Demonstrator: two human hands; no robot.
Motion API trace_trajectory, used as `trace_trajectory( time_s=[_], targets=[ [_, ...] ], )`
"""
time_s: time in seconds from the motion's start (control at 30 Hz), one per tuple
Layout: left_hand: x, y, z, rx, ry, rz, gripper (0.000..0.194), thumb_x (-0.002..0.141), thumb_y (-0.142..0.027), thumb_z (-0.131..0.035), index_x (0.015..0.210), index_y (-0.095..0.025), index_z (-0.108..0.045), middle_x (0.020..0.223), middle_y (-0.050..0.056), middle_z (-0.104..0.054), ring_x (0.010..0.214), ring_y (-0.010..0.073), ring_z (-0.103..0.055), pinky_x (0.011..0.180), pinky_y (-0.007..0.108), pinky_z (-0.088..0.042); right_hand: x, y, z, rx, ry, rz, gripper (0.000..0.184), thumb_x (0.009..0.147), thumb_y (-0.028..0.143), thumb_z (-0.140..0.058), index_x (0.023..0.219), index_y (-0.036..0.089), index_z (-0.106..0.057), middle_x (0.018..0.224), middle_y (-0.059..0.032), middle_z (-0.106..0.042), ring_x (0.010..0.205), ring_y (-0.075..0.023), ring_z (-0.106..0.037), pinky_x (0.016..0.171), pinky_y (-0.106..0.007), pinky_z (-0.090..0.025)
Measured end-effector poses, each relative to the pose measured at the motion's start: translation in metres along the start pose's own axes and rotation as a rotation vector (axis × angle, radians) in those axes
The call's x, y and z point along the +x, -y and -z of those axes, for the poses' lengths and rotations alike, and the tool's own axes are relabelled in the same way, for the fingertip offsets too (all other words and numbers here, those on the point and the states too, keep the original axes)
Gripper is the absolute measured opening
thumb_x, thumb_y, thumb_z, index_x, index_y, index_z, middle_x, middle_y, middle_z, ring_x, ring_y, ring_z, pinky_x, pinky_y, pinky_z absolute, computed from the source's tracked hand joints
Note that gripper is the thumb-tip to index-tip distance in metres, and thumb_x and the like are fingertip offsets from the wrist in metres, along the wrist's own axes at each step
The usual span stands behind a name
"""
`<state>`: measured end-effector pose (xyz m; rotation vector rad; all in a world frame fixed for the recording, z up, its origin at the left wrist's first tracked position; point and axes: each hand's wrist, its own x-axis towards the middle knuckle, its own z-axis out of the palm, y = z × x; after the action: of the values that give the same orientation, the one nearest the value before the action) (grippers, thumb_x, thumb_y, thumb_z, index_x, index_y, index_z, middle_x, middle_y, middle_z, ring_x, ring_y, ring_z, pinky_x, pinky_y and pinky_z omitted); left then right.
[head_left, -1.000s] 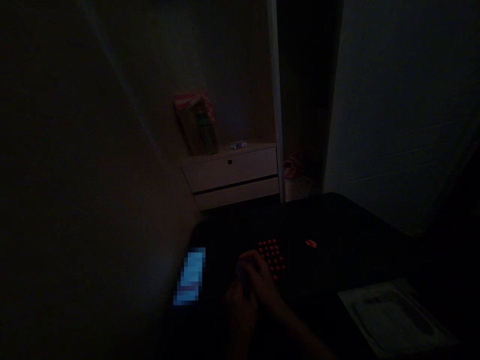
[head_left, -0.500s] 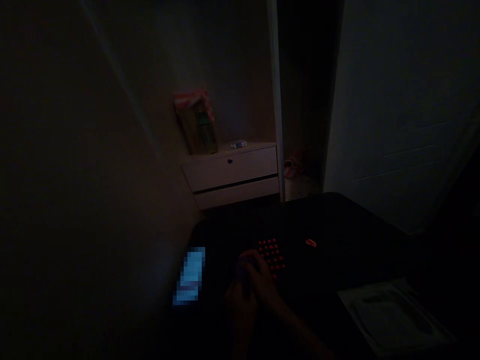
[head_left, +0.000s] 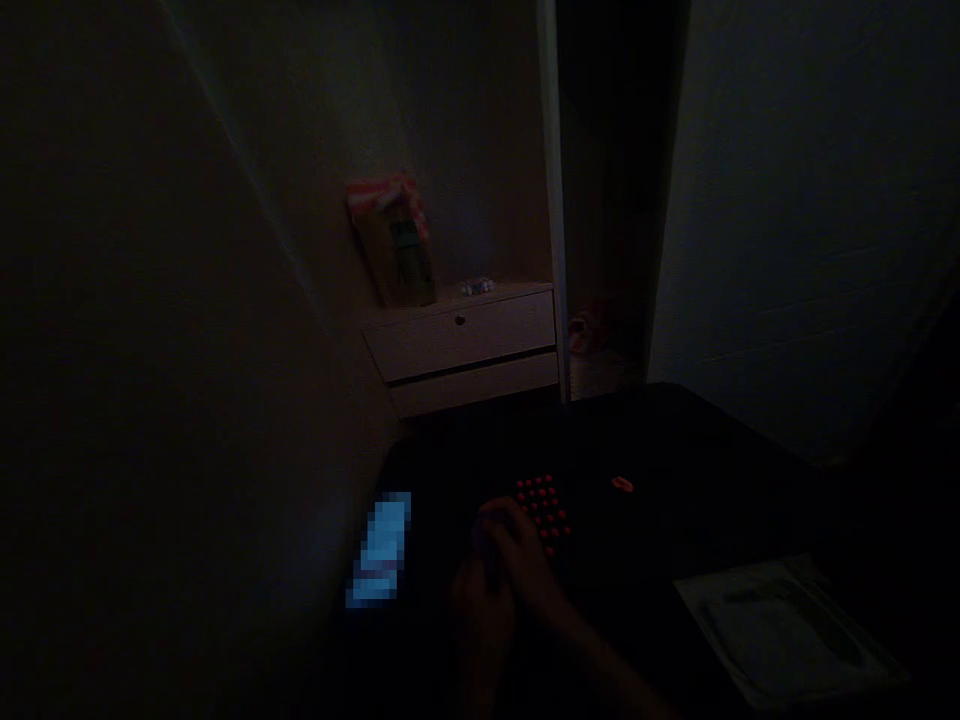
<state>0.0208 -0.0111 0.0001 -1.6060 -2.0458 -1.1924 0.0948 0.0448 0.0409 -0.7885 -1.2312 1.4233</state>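
"Over the dark bench (head_left: 675, 430), where is the purple object (head_left: 481, 535)?"

"Between the hands (too dim to identify further). Right hand (head_left: 523, 550) has its grip clasped on it, fingers curled; left hand (head_left: 481, 605) just below, grip cannot be judged."

"Nearby?"

"Rows of red dots (head_left: 543, 492) beside the right hand; small red loop (head_left: 622, 485) farther right; blue-lit rectangle (head_left: 381, 548) to the left."

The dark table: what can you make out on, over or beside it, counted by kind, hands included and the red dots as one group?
Left hand and right hand: 2
Purplish object: 1
Red dot group: 1
Small reddish item: 1
Pale flat packet: 1
Pixelated blue patch: 1
Total: 7
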Motion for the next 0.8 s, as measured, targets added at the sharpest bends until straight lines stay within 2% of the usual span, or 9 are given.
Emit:
trace_trajectory(
  time_s=[0.43, 0.8],
  targets=[
    [0.0001, 0.0016, -0.0022, 0.014, 0.003, 0.001, 0.021, 0.082, -0.026, -0.055, 0.067, -0.017, -0.065, 0.061, 0.004, -0.067, 0.055, 0.0142, -0.064, 0.052, 0.021, -0.045, 0.0004, -0.0023, -0.0001, 0.007, 0.007, -0.005, 0.014, 0.077, 0.025, -0.057, 0.088, 0.021, -0.065, 0.084, -0.001, -0.066, 0.083, -0.0191, -0.062, 0.074, -0.028, -0.048],
    [0.0013, -0.0028, 0.0012, -0.049, 0.01, 0.023, 0.017, 0.081, -0.024, -0.054, 0.076, -0.017, -0.069, 0.065, 0.005, -0.069, 0.058, 0.0144, -0.066, 0.054, 0.021, -0.047, -0.0002, 0.0012, 0.0, 0.011, -0.004, -0.011, 0.013, 0.077, 0.025, -0.059, 0.088, 0.021, -0.066, 0.085, -0.0012, -0.067, 0.085, -0.0193, -0.062, 0.075, -0.028, -0.049]
  ],
)
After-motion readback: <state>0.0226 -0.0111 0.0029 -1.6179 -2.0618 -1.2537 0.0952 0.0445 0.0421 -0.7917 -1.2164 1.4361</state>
